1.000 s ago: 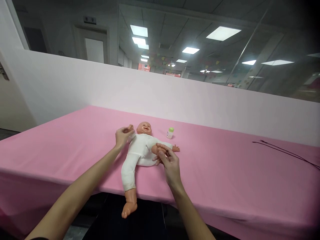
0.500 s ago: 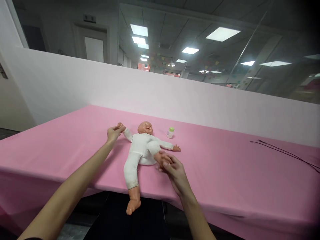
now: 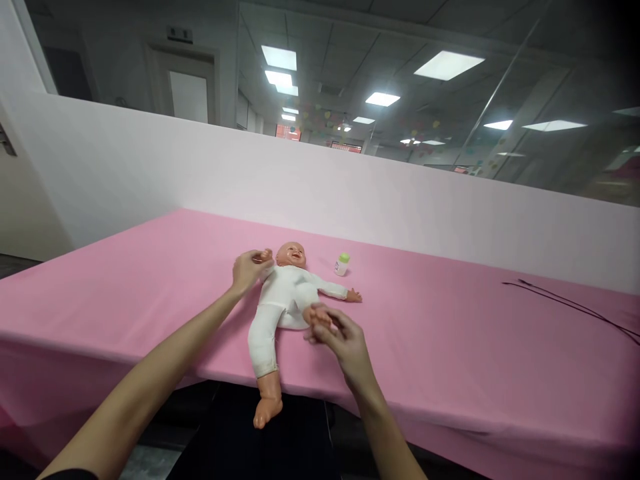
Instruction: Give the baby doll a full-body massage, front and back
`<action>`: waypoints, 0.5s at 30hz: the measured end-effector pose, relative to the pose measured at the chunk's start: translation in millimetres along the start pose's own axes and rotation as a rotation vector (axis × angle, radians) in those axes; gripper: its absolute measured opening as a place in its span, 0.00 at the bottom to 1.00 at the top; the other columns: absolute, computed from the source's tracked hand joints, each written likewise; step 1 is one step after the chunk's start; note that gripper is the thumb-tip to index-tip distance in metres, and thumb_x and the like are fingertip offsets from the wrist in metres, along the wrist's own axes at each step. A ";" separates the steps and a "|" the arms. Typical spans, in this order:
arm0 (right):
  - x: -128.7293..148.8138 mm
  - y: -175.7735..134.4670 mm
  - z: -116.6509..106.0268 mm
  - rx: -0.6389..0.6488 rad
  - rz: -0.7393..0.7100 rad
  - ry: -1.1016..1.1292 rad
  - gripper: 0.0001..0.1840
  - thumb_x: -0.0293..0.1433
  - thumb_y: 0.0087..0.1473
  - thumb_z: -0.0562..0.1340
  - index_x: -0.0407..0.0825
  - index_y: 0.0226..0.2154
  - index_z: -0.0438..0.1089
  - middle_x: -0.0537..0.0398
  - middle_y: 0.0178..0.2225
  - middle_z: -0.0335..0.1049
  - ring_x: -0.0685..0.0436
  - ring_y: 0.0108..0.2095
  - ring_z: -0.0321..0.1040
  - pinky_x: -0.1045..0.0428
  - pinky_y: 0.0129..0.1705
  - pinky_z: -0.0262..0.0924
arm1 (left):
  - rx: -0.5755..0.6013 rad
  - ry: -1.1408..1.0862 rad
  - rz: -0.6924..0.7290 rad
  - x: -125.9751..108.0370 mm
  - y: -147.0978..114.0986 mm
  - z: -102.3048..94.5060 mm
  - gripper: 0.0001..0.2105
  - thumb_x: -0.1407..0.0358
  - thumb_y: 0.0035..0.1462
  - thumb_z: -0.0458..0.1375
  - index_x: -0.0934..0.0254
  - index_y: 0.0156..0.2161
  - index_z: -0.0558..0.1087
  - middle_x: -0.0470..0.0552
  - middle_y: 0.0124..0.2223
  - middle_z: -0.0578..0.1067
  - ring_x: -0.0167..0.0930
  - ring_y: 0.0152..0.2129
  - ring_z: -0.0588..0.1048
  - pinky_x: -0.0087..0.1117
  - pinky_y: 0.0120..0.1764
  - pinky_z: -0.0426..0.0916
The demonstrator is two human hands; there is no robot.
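Observation:
A baby doll (image 3: 280, 290) with a white cloth body lies on its back on the pink-covered table, its head toward the wall. My left hand (image 3: 249, 270) is closed around the doll's hand on the left, beside its head. With its fingers round the doll's raised foot (image 3: 319, 316), my right hand (image 3: 345, 340) holds that leg bent up over the belly. The doll's other leg (image 3: 267, 400) stretches past the table's front edge. Its other arm (image 3: 335, 290) lies out to the right, touched by neither hand.
Just beyond the doll's outstretched arm stands a small bottle with a green cap (image 3: 343, 265). Thin black cables (image 3: 570, 303) lie at the table's right. A low white wall (image 3: 400, 207) with glass above it borders the back of the pink tablecloth (image 3: 450, 347).
My left hand has brought the doll's hand rightward, in toward its head, bending the arm. My right hand has shifted the raised foot slightly left.

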State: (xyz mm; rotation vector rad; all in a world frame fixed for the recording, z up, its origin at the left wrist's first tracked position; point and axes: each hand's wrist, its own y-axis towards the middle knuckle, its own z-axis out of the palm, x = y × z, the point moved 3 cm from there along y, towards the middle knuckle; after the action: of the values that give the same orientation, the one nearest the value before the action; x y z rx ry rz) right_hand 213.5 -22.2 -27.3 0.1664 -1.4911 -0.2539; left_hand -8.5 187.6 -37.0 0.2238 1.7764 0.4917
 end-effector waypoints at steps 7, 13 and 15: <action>-28.9 84.5 23.2 0.029 0.041 0.014 0.27 0.46 0.43 0.77 0.48 0.43 0.79 0.49 0.48 0.78 0.45 0.29 0.78 0.45 0.40 0.78 | 0.153 0.420 0.114 -14.0 -29.5 32.0 0.12 0.53 0.55 0.64 0.60 0.33 0.80 0.50 0.33 0.83 0.33 0.30 0.77 0.31 0.31 0.57; -14.6 34.8 4.7 0.018 0.034 0.077 0.22 0.41 0.46 0.78 0.52 0.43 0.79 0.48 0.57 0.73 0.40 0.44 0.78 0.46 0.44 0.78 | 0.101 -0.010 -0.057 7.0 -3.5 1.5 0.14 0.55 0.43 0.71 0.62 0.31 0.81 0.50 0.33 0.82 0.36 0.33 0.78 0.31 0.34 0.64; -19.8 -3.5 -8.2 0.004 0.048 0.088 0.19 0.40 0.50 0.76 0.54 0.44 0.79 0.48 0.62 0.69 0.43 0.40 0.79 0.46 0.43 0.78 | -0.001 -0.205 -0.187 23.1 8.0 -18.5 0.18 0.53 0.38 0.72 0.64 0.31 0.80 0.51 0.34 0.81 0.36 0.33 0.78 0.33 0.35 0.68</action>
State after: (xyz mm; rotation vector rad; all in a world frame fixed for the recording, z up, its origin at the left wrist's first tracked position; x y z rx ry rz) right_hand 220.2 -20.7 -47.9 0.1426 -1.4060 -0.2026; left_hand -33.1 200.2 -50.2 0.1018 1.5781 0.3235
